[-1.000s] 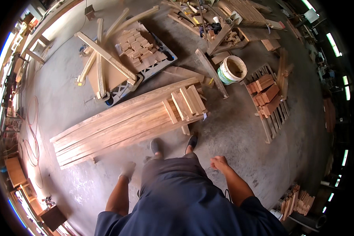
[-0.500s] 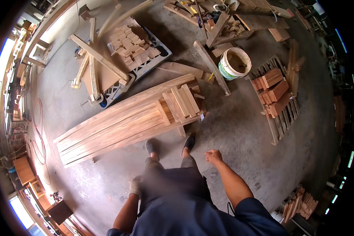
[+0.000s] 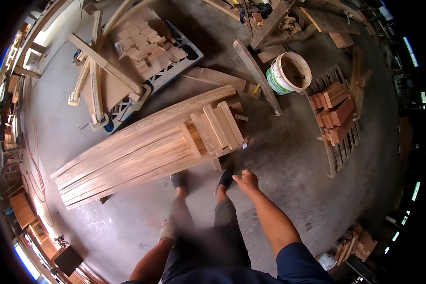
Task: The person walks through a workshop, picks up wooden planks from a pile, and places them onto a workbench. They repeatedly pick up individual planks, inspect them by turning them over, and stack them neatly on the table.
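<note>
- We had our right hand (image 3: 247, 180) out in front of us, bare, fingers loosely curled and holding nothing, hanging just short of the near end of the long stack of pale wooden planks (image 3: 137, 151).
- Our left hand (image 3: 167, 231) was down by our left thigh and looked gloved or wrapped in something light. It's blurry, so we honestly couldn't tell if it was open or closed, or holding anything.
- That plank stack lay on the grey concrete floor (image 3: 288, 161), running diagonally from the lower left up toward the middle, right in front of our dark shoes (image 3: 225, 178).
- A few short wooden boards (image 3: 217, 127) sat crosswise on top of the stack at its right end, the end closest to our right hand.
- Past that end, farther right, stood a white plastic bucket with a green band (image 3: 289, 73), with a long narrow beam (image 3: 256, 75) lying on the floor just beside it.
- Over by the right side there was a slatted wooden pallet (image 3: 337, 118) carrying reddish wood blocks (image 3: 335, 105).
- Up top left, a blue plastic pallet (image 3: 177, 66) held a heap of small light wood offcuts (image 3: 149, 48), well apart from both hands.
</note>
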Action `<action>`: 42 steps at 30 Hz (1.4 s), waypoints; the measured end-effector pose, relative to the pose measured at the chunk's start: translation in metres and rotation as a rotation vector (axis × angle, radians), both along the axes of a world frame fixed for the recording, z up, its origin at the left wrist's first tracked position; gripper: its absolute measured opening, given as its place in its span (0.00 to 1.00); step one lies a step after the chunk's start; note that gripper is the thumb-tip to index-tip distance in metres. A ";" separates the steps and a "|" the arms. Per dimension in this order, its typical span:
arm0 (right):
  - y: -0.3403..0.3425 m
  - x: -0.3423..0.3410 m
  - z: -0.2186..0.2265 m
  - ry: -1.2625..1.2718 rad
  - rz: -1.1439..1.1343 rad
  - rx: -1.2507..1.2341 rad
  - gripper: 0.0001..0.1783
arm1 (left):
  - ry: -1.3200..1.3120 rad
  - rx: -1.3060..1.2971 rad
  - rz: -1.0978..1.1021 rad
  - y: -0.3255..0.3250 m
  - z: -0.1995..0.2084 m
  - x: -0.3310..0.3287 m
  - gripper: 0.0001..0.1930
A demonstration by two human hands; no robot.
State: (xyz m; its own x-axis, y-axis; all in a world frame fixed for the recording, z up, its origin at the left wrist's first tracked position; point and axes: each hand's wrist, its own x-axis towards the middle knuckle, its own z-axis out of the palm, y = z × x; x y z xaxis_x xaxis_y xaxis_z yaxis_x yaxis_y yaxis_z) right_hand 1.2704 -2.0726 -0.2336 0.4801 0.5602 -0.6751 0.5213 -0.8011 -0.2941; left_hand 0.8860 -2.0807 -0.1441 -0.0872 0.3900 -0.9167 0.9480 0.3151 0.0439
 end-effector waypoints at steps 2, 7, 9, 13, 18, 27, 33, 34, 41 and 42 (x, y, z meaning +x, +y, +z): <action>0.027 -0.005 -0.008 -0.036 0.011 0.026 0.39 | 0.040 -0.028 0.036 0.008 0.006 0.010 0.40; 0.086 -0.002 -0.036 -0.040 -0.001 0.052 0.56 | 0.118 0.064 0.018 0.000 -0.007 0.024 0.45; 0.105 0.004 -0.051 -0.058 0.023 0.074 0.60 | 0.111 0.070 -0.065 -0.005 -0.019 0.021 0.44; 0.137 0.005 -0.073 -0.326 0.154 0.144 0.63 | 0.132 0.134 -0.151 -0.011 -0.032 0.020 0.43; 0.176 0.013 -0.082 -0.243 0.107 0.007 0.75 | 0.089 0.157 -0.118 -0.004 -0.028 0.020 0.38; 0.185 -0.001 -0.104 -0.391 0.128 0.031 0.74 | 0.076 0.217 -0.126 0.005 -0.026 0.019 0.36; 0.175 -0.007 -0.078 -0.397 0.113 0.086 0.68 | 0.060 0.200 -0.078 0.010 -0.022 0.019 0.37; 0.165 -0.010 -0.076 -0.391 0.126 0.160 0.66 | 0.053 0.197 -0.071 0.010 -0.023 0.018 0.37; 0.068 -0.063 -0.004 0.740 -0.225 0.317 0.45 | -0.533 0.311 0.247 0.037 -0.042 0.040 0.36; 0.051 -0.073 0.002 0.963 -0.307 0.273 0.40 | -0.596 0.333 0.336 0.031 -0.061 0.051 0.35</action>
State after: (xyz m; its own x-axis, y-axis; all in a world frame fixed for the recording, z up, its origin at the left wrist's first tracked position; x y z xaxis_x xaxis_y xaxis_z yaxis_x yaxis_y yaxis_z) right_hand 1.1975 -2.0211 -0.2313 -0.0459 0.6962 -0.7164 -0.2442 -0.7032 -0.6677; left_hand 0.9370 -2.0499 -0.2054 0.2226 0.6940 -0.6847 0.5896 0.4635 0.6615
